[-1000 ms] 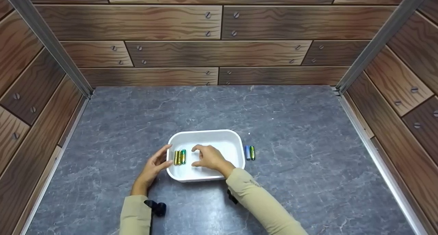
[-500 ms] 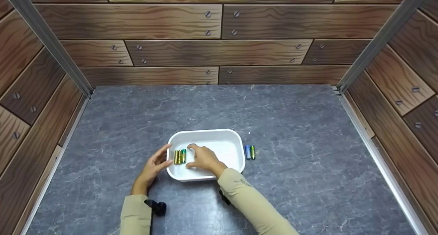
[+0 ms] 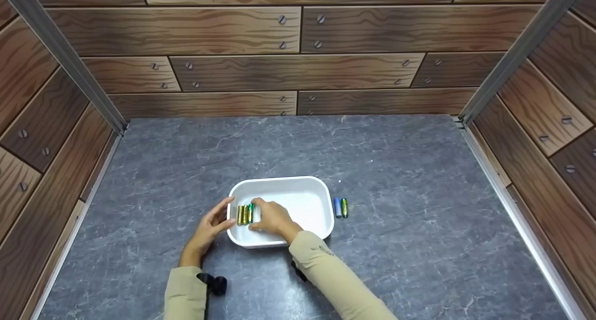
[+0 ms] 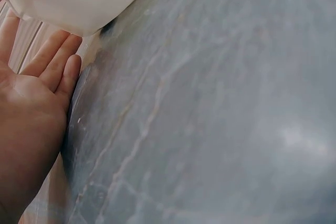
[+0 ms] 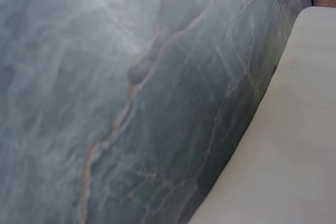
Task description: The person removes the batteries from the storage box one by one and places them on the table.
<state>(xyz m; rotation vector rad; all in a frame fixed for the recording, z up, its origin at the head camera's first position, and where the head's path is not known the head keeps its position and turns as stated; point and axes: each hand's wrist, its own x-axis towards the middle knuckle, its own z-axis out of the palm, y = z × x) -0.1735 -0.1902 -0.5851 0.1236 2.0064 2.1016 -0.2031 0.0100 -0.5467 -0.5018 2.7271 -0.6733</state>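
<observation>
White tray (image 3: 305, 203) on a grey, marbled tabletop (image 3: 419, 194), seen from the head view. The tray lies about midway between the tabletop's left and right edges and well in front of its far edge, its long sides roughly parallel to that edge. Inside, at the end toward the tabletop's left edge, two gold batteries (image 3: 240, 215) and a green-and-gold battery (image 3: 250, 214) lie side by side, the latter innermost. Outside the opposite end, just beside the tray wall, a blue battery (image 3: 338, 207) and a dark green battery (image 3: 344, 207) lie close together, the green one nearer the tabletop's right edge. The left hand (image 3: 205, 229) rests its thumb and index fingertip against the tray's left end, fingers extended and spread. The right hand (image 3: 274, 219) reaches into the tray, its thumb and index finger parted in a curve; their tips stand near the two ends of the green-and-gold battery, and contact cannot be told. In the right wrist view these fingers are hidden. Beige sleeves (image 3: 330, 268) cover both forearms. Wood-patterned panels (image 3: 260, 73) rise behind the far edge.
</observation>
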